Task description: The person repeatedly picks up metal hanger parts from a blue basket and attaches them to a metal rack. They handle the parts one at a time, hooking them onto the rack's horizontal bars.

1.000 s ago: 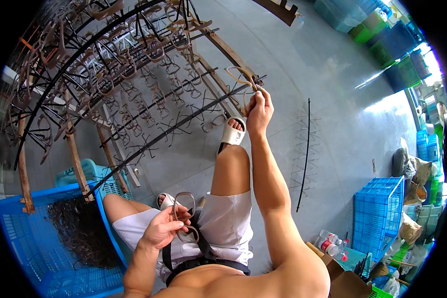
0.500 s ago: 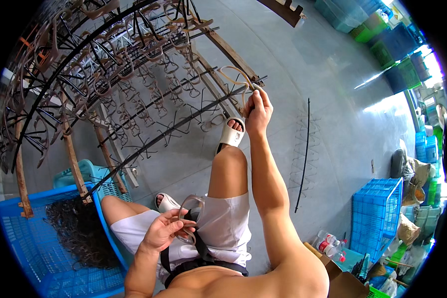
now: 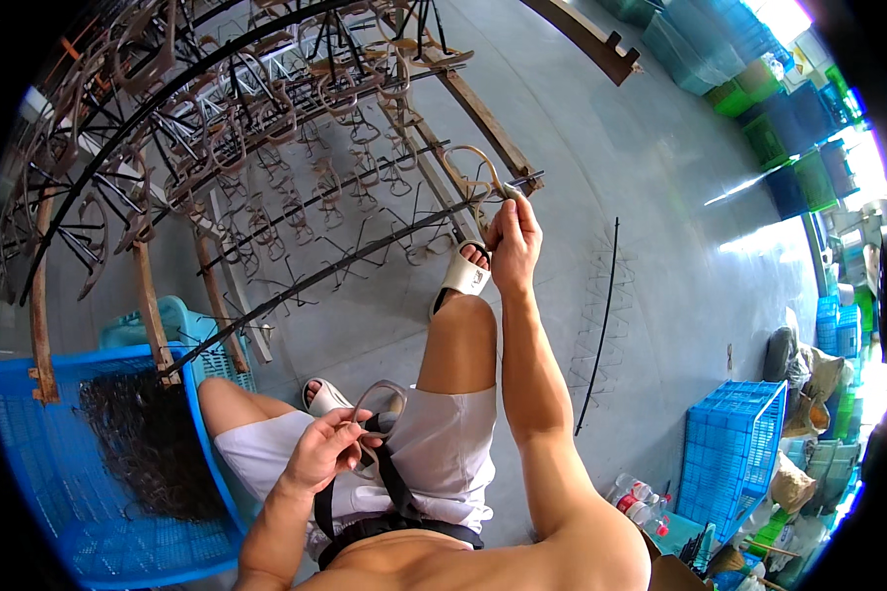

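The right hand pinches a thin brown loop at the near end of a rack rod, while the left hand grips a second loop over the lap. Both look light, limp and springy, best pinched by the band itself

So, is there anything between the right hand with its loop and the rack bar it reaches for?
Nothing visible. The right hand holds the tan loop right at the end of the dark rack bar; no other thing lies between them.
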